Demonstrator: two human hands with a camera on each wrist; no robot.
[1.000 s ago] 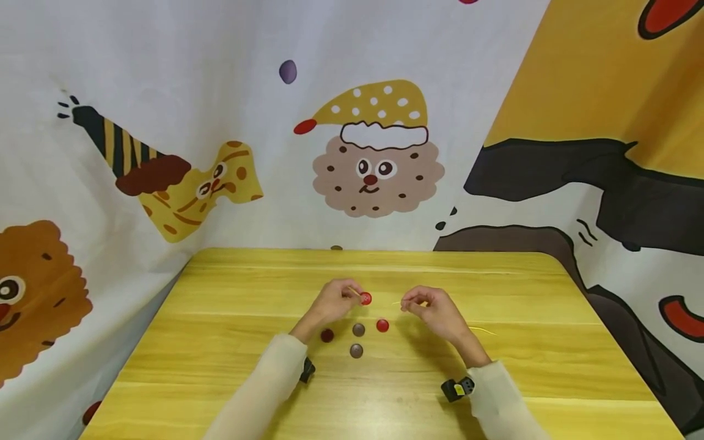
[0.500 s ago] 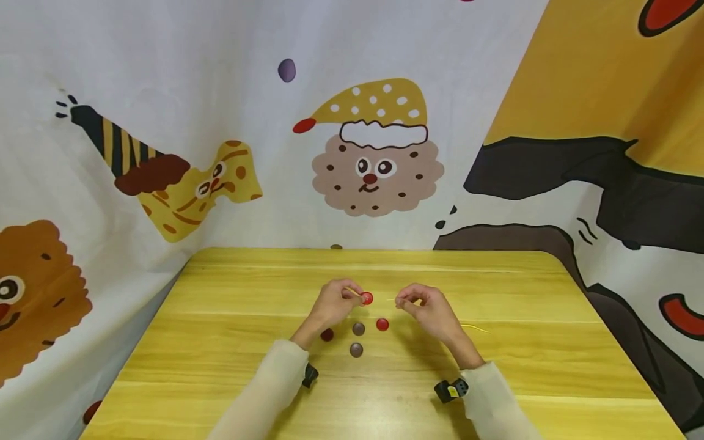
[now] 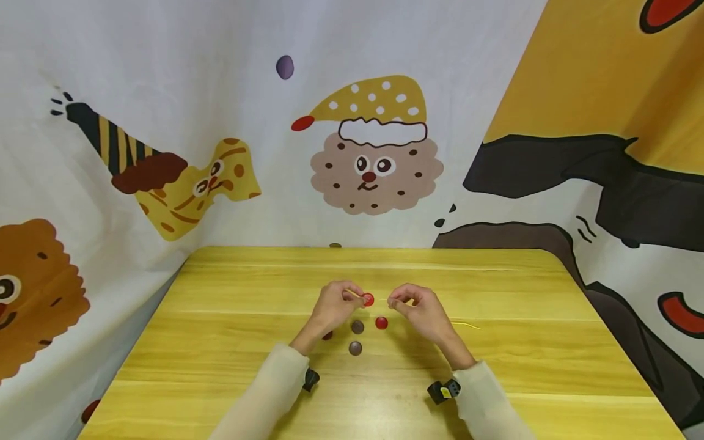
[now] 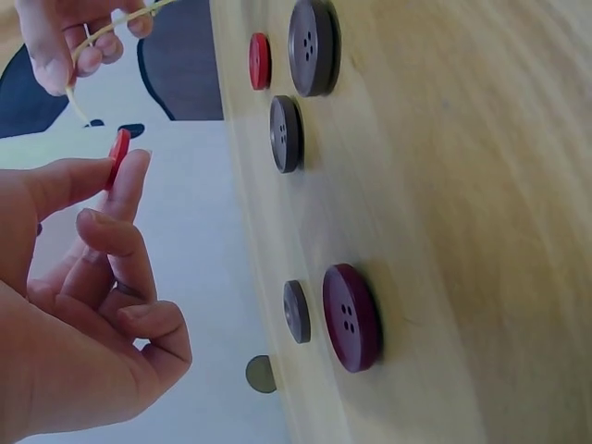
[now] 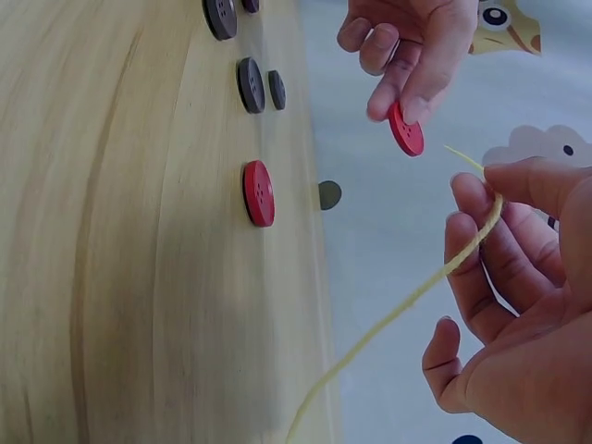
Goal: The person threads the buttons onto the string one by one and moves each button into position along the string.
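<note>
Between thumb and fingertip, my left hand (image 3: 334, 305) pinches a red button (image 5: 405, 129) above the table, its flat face with small holes turned toward the right hand. Facing it, my right hand (image 3: 420, 308) pinches a yellow string (image 5: 398, 310) near one end. A short tip of the string sticks out toward the red button, with a small gap between them. From the right hand the rest of the string trails down toward the table. Below the hands lie another red button (image 3: 382, 322), a dark maroon button (image 4: 351, 317) and several grey-brown buttons (image 3: 355, 348).
The wooden table (image 3: 247, 391) reaches back to a white cloth (image 3: 264, 110) printed with cartoon figures, which hangs behind and at both sides. In the head view, the left forearm partly covers the maroon button.
My right hand has moved left, bringing the string tip closer to the red button. The string's trailing end slid left with it. My left hand stayed almost in place.
</note>
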